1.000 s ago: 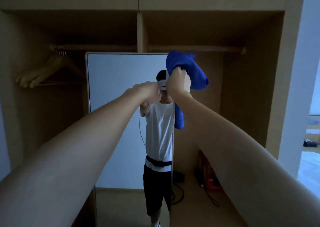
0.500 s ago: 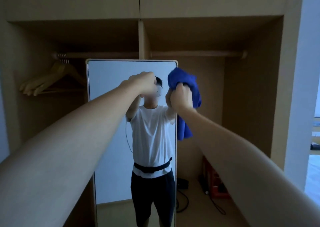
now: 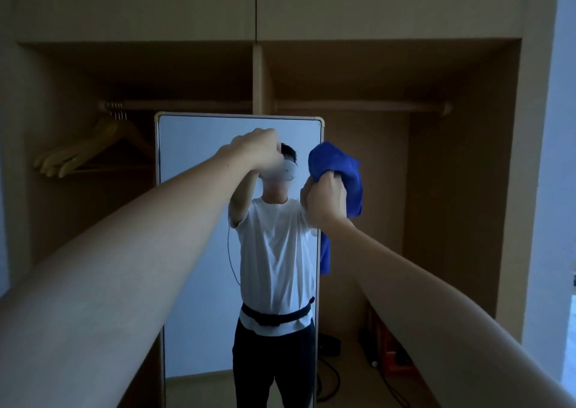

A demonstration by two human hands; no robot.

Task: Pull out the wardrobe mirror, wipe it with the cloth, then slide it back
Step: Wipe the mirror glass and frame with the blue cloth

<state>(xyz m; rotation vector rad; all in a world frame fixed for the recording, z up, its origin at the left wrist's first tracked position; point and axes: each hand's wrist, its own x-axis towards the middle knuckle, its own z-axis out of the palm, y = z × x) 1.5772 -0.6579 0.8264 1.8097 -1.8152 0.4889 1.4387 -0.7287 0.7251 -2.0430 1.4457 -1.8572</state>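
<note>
Hands (image 3: pixel 325 200) lower, mirror (image 3: pixel 193 251) turned squarer

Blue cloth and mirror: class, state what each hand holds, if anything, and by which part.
The right hand grips the blue cloth by a bunched upper fold; the rest hangs. The left hand, fisted before the mirror, shows no visible hold.

Your mirror (image 3: pixel 199 283) fills the left bay, wooden hangers (image 3: pixel 84 155) crowding its left, divider panel (image 3: pixel 257 80) behind, right bay open beneath the rail (image 3: pixel 358 107), red crate (image 3: pixel 389 354) on its floor.
</note>
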